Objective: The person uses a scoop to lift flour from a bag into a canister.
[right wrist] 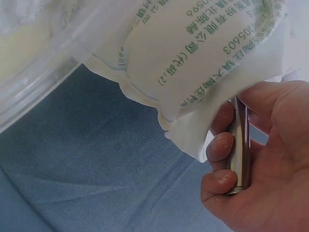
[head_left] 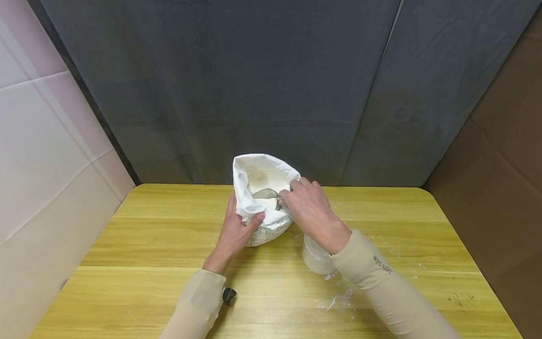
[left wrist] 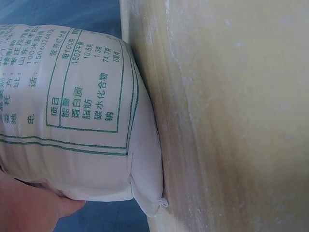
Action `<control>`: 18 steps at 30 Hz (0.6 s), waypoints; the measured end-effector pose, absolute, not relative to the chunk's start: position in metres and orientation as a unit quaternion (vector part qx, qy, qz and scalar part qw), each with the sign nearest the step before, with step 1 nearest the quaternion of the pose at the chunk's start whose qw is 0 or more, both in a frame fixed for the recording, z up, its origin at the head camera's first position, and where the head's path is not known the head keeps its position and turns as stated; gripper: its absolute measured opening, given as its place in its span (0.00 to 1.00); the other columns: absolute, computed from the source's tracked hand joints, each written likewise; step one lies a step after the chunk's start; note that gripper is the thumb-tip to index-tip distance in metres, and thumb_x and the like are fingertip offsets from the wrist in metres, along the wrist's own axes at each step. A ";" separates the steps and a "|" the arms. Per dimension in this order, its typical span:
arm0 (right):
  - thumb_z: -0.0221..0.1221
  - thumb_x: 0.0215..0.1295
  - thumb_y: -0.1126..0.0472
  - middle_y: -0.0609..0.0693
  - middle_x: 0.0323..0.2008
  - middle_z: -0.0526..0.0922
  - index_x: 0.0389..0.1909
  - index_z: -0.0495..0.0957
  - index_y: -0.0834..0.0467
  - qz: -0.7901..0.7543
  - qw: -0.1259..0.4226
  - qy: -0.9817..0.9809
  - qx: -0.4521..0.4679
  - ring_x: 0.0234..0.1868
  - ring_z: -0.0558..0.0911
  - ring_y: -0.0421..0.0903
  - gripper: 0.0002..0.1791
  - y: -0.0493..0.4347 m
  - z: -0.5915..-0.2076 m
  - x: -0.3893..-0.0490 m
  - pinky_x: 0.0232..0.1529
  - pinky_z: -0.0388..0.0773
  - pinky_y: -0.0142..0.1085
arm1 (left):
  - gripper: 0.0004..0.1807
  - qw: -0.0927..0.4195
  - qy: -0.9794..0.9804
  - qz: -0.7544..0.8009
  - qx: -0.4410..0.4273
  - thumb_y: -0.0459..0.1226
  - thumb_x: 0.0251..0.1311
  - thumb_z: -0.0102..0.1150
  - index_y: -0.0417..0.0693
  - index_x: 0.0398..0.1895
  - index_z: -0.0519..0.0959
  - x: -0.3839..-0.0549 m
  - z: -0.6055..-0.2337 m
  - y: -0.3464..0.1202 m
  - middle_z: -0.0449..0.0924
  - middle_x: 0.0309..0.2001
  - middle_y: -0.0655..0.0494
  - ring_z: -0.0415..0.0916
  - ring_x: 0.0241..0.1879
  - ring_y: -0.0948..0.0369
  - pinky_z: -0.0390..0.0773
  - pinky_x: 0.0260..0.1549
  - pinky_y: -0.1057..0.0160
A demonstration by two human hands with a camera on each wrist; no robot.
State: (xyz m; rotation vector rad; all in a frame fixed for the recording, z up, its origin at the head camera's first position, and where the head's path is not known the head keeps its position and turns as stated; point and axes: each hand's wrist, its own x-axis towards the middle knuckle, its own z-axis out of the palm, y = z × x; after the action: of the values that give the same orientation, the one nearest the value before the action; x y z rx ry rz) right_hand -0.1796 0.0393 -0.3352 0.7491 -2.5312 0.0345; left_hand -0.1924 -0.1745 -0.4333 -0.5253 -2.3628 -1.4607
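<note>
A white bag of flour, printed in green, stands near the table's far edge with its mouth open toward me. My left hand holds the bag's left side, thumb over the folded front rim; in the left wrist view a finger of this hand lies along the printed bag. My right hand is at the right rim. Its fingers curl round the metal handle of a scoop, whose bowl sits inside the bag in the flour. Below the right wrist stands a clear plastic tub, partly hidden by the forearm.
The wooden table has flour spilled on it right of centre. A dark curtain hangs behind its far edge. Pale panels stand on the left, a brown one on the right.
</note>
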 end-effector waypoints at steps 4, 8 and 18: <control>0.70 0.67 0.53 0.51 0.29 0.79 0.37 0.90 0.51 0.024 0.246 -0.930 0.273 0.32 0.75 0.50 0.06 0.039 -0.338 -0.182 0.26 0.69 0.40 | 0.63 0.156 -0.826 -0.509 -0.183 0.75 0.58 0.54 0.43 0.83 0.49 -0.193 -0.434 -0.174 0.57 0.74 0.38 0.59 0.71 0.43 0.60 0.71 0.39; 0.69 0.67 0.54 0.51 0.29 0.80 0.38 0.90 0.51 0.025 0.239 -0.931 0.273 0.33 0.75 0.51 0.06 0.039 -0.340 -0.184 0.27 0.70 0.40 | 0.63 0.156 -0.828 -0.507 -0.182 0.76 0.58 0.54 0.43 0.83 0.49 -0.193 -0.434 -0.175 0.56 0.75 0.38 0.58 0.71 0.42 0.60 0.71 0.38; 0.70 0.66 0.54 0.52 0.33 0.83 0.38 0.89 0.51 0.030 0.240 -0.936 0.258 0.33 0.77 0.52 0.05 0.047 -0.331 -0.185 0.28 0.72 0.42 | 0.62 0.158 -0.829 -0.504 -0.184 0.75 0.58 0.54 0.43 0.82 0.50 -0.195 -0.435 -0.175 0.56 0.75 0.38 0.58 0.72 0.42 0.59 0.72 0.39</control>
State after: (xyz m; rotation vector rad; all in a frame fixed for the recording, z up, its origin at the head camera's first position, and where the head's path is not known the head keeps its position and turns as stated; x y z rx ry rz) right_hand -0.1847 0.0467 -0.3308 0.7053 -2.5606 0.0813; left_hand -0.1951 -0.1753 -0.4354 -0.5264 -2.3710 -1.4428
